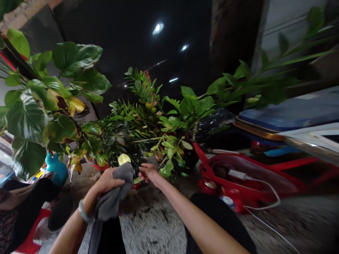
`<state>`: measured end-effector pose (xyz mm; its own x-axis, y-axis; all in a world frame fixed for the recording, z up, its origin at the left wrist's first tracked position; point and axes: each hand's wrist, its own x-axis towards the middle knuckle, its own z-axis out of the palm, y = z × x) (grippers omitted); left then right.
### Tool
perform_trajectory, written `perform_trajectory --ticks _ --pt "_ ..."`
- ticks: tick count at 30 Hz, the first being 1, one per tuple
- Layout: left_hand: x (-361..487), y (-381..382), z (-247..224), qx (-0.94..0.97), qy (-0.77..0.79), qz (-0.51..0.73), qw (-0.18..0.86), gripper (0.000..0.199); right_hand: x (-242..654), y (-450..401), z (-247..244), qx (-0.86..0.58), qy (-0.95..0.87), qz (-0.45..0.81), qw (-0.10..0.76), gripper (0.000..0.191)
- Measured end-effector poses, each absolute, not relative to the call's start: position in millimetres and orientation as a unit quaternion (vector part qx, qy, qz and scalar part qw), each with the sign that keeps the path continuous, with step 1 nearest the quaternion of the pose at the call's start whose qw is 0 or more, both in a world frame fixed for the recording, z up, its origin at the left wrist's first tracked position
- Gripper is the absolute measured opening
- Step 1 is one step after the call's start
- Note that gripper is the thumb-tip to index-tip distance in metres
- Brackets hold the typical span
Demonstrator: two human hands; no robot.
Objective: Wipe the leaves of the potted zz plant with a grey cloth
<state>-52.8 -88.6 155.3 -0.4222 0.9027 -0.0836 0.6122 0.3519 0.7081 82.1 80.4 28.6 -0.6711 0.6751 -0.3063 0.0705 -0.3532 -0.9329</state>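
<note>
A dark grey cloth [113, 197] hangs from my left hand [108, 181], whose fingers and thumb are closed on it. A round yellow-green piece [124, 159] shows just above the cloth; whether my fingers touch it is unclear. To the right, my right hand [149, 173] is at the low front leaves of the potted plants [169, 123], its fingers curled together. What its fingertips hold, if anything, is too small to make out. A small green leaf [137, 180] is just beside those fingertips.
Broad-leaved plant [29, 113] rises at the left, near a teal vase [55, 169]. Another person's arm [16, 203] reaches in at the left edge. A red bag [238, 176] with a white charger and cable stands right, below stacked blue items [286, 113]. A dark shiny panel is behind.
</note>
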Motion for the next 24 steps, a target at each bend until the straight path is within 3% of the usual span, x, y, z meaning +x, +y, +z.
perform_trajectory --ticks 3,6,9,11,14,16,18,24 --pt "-43.5 -110.4 181.1 0.475 0.755 0.377 0.249 0.035 88.0 83.7 28.3 -0.357 -0.536 0.741 0.193 0.008" --pt "-58.6 -99.1 227.1 0.431 0.733 0.515 0.110 0.043 91.3 84.5 27.9 -0.362 -0.541 0.735 0.190 0.006" --pt "-71.4 -58.6 236.9 0.417 0.698 0.582 -0.012 0.045 89.7 83.8 27.3 -0.374 -0.541 0.730 0.189 0.007" --pt "-69.9 -36.9 218.2 0.455 0.705 0.544 0.016 0.043 87.3 83.6 26.8 -0.381 -0.540 0.727 0.186 0.009" --pt "-56.5 -35.7 185.7 0.559 0.723 0.376 0.154 0.036 85.7 84.0 25.6 -0.388 -0.541 0.725 0.176 0.010" --pt "-48.4 -48.5 182.2 0.602 0.710 0.289 0.225 0.035 87.4 84.1 24.9 -0.388 -0.544 0.724 0.172 0.016" --pt "-45.9 -56.1 197.1 0.598 0.705 0.302 0.231 0.038 90.5 84.1 24.7 -0.385 -0.548 0.722 0.171 0.018" --pt "-59.1 -1.9 243.1 0.513 0.684 0.517 -0.024 0.048 93.1 84.8 27.4 -0.380 -0.558 0.717 0.172 0.005"
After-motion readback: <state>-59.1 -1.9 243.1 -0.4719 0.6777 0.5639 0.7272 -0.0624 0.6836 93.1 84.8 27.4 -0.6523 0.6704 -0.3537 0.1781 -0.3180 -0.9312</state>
